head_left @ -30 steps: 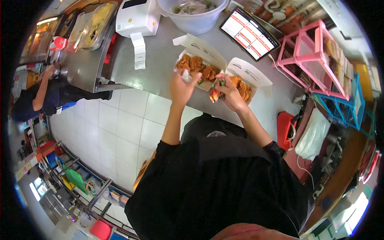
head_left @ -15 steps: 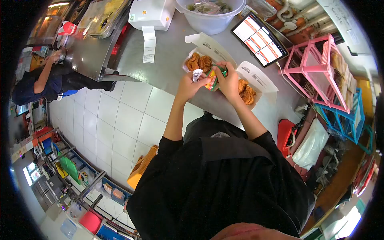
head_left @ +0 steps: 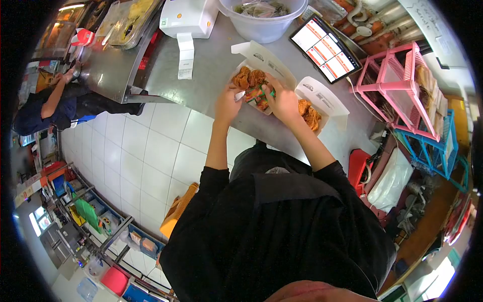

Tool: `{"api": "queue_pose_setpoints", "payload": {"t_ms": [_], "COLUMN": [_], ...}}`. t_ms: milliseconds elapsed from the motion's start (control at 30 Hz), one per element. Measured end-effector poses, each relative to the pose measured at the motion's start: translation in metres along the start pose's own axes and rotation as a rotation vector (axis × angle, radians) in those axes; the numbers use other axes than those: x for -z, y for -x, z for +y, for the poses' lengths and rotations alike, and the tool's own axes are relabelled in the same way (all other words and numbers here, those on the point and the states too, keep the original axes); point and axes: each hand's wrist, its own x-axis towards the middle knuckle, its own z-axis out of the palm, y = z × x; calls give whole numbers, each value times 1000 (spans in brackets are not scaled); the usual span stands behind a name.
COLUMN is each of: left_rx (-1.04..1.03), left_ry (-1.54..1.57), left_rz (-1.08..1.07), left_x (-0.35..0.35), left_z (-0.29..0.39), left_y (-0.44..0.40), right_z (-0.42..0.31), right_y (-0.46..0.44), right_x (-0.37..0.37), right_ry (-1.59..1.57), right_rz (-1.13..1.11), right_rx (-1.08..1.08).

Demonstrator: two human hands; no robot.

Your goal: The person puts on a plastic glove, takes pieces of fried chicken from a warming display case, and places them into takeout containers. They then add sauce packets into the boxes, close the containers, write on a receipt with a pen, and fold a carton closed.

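Two open cardboard boxes stand side by side on the steel counter. In the left box (head_left: 282,74) lie pieces of fried chicken (head_left: 249,78) and colourful red-and-green sachets (head_left: 257,96) at the near end. My left hand (head_left: 228,105) is at that box's near left corner, its fingers closed on a small white sachet (head_left: 239,95). My right hand (head_left: 283,104) reaches over the box's right side, fingers closed on the green edge of the sachets. Beside my right wrist is the other box (head_left: 332,103), with fried chicken (head_left: 309,115) in it.
Behind the boxes are a white tub (head_left: 264,25) of bagged greens, a tablet (head_left: 326,48) and a label printer (head_left: 187,19) with a paper strip hanging out. Pink racks (head_left: 387,88) stand right. At far left, another person (head_left: 53,103) works at a second counter (head_left: 103,70).
Both hands have moved down into the left box, bringing the sachets from above its near edge to beside the chicken. My left hand has shifted slightly left.
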Motion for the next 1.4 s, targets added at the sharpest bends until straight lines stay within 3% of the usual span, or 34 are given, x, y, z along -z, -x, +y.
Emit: {"api": "queue_pose_setpoints", "payload": {"t_ms": [33,133,233,267,367,400,433,467,500,533,567,600,667,700,767,800,900,933,1000,1067,1100,1133,1200,1233,1300,1333,1367,1400], "left_rx": [-1,40,239,473,-7,-114,-321,-184,-39,67,168,248,396,329,217,142,33,150,195,201,-14,-228,-181,-166,45,148,29,-373], "left_ry": [-99,-20,468,758,996,812,398,716,1031,667,296,381,538,531,510,442,58,77,28,-195,-255,-313,-140,-48,-240,-341,-245,-101], "left_rz": [-28,146,173,61,-66,-82,127,177,221,390,542,312,-155,-178,-221,-125,-4,-7,131,354,444,521,84,-123,-361,-484,-469,-271], "left_x": [4,2,3,3,-9,-14,-18,-16,-10,-14,-20,-19,-17,-20,-22,-24,-17,-14,4,27,57,84,121,135,131,129,135,122], "left_z": [2,3,15,16,48,55,48,37,27,-3,-38,-64,-98,-103,-109,-106,-102,-117,-118,-103,-68,-41,-53,-63,-112,-128,-93,-116], "left_y": [1,-2,-3,-2,5,7,7,1,-9,-26,-40,-43,-49,-49,-33,-28,-13,-3,21,30,13,-5,-39,-51,-55,-62,-45,-25], "right_z": [-4,1,0,1,-8,11,11,11,13,44,102,127,159,179,264,289,206,175,116,49,22,-10,-25,-20,-17,-20,-14,-6], "right_y": [0,-3,2,4,18,28,37,50,65,81,110,126,142,149,158,160,127,116,97,73,60,44,10,-6,-35,-34,-26,-8], "right_x": [5,-6,-10,-8,15,0,19,47,74,90,83,114,143,154,137,125,142,146,140,96,71,48,-11,-27,-49,-52,-53,-56], "right_ry": [-39,-156,55,91,-402,-591,-514,-439,-373,-260,-333,-309,-495,-506,-125,58,626,517,308,69,-60,-101,-290,-246,-169,-131,-66,3], "right_rz": [-71,-73,36,154,-431,-264,-215,-163,37,99,515,492,537,487,365,297,836,852,874,645,364,243,156,1,-285,-245,-156,-85], "right_rx": [-69,28,249,374,0,67,-61,-181,-295,-546,-246,-478,-716,-809,-845,-847,-473,-366,-152,58,77,115,39,-12,-119,-114,23,157]}}
